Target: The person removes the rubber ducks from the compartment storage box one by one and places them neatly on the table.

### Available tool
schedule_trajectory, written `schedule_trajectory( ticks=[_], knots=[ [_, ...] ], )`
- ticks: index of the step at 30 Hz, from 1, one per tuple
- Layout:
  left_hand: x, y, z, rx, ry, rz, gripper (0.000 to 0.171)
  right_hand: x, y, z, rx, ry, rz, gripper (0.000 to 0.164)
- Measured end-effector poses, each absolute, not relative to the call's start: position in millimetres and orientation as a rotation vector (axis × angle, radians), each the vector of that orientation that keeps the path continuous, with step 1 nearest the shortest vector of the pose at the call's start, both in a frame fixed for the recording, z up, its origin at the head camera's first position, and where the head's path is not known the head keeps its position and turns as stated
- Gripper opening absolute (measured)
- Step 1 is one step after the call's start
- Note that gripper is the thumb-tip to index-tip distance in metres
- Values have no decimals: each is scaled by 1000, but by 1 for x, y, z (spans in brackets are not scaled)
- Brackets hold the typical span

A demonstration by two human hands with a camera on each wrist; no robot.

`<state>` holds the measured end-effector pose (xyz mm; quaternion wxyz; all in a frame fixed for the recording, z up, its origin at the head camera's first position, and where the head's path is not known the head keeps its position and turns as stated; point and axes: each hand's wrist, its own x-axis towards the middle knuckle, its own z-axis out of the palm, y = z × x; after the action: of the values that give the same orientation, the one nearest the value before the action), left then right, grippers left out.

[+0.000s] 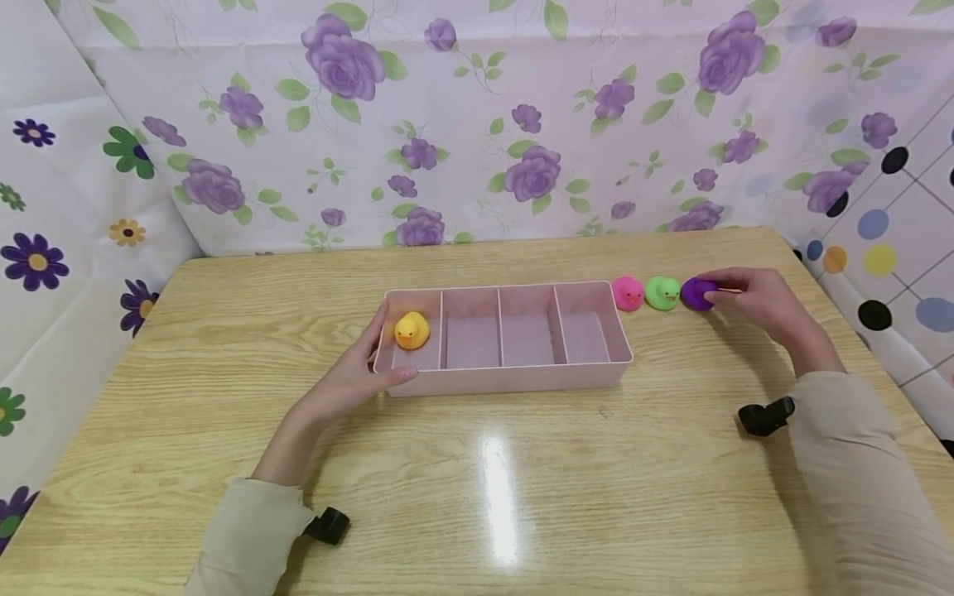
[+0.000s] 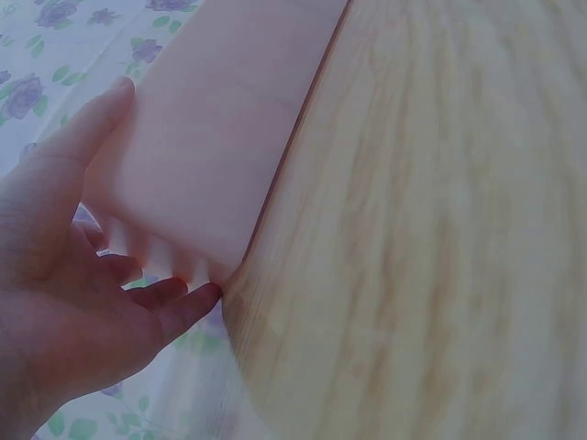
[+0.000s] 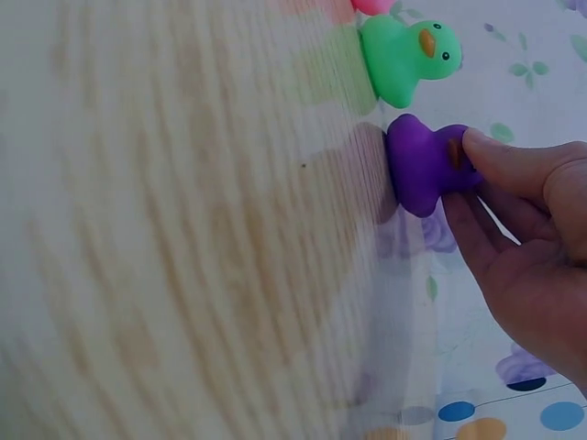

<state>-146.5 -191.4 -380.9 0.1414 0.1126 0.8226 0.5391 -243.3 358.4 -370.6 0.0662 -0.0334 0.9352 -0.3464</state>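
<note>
A pink box (image 1: 507, 379) with several compartments in a row sits on the table. In its leftmost compartment stands a yellow rubber duck (image 1: 411, 331). My left hand (image 1: 350, 368) grips the box's left end, thumb on the front wall and fingers along the end wall, as the left wrist view also shows. To the right of the box, my right hand (image 1: 763, 302) pinches a purple rubber duck (image 3: 417, 170) by its head between thumb and fingers. Beside that duck is a green rubber duck (image 1: 662, 293), then a pink rubber duck (image 1: 628, 293) close by the box's right end.
The wooden table (image 1: 417, 480) ends at the back against a cloth (image 1: 462, 108) with purple flowers. Patterned cloths also hang on the left and right sides. A black wrist camera (image 1: 328, 526) juts from the left sleeve, another black camera (image 1: 765, 416) from the right.
</note>
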Motion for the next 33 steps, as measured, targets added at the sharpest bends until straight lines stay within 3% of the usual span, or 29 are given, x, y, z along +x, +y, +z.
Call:
schedule_trajectory(
  ticks=[19, 33],
  knots=[
    [-146, -191, -383, 328, 2356, 1571, 101, -233, 360, -365, -50, 2826, -1351, 60],
    [-146, -192, -382, 325, 2359, 1576, 101, -214, 316, -339, -150, 2881, -1205, 56]
  ],
)
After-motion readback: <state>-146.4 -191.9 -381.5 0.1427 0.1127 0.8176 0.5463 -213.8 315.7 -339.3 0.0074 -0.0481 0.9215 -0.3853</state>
